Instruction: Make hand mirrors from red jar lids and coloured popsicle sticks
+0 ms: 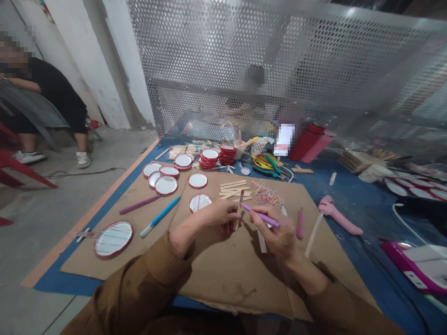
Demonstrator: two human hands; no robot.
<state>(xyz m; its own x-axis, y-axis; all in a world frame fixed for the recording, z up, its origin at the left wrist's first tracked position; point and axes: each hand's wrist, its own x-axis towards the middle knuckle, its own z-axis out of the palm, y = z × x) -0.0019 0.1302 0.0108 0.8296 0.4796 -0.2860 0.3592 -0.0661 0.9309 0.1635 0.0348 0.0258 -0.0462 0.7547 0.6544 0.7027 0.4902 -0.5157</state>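
My left hand (220, 216) is closed round a flat wooden stick (240, 201) whose upper end is coloured dark. My right hand (275, 232) grips a purple marker (260, 215), its tip touching that stick. Both hands hover over a brown cardboard sheet (223, 265). More plain wooden sticks (234, 188) and a small pile of coloured rubber bands (267, 194) lie just beyond my hands.
Round red-rimmed lids (166, 184) lie spread and stacked at the back left; a large one (113, 238) sits near left. A purple marker (138, 204), blue marker (160, 216), pink cap (300, 223), glue stick (313, 234), pink glue gun (337, 215), scissors (266, 163). A person sits far left.
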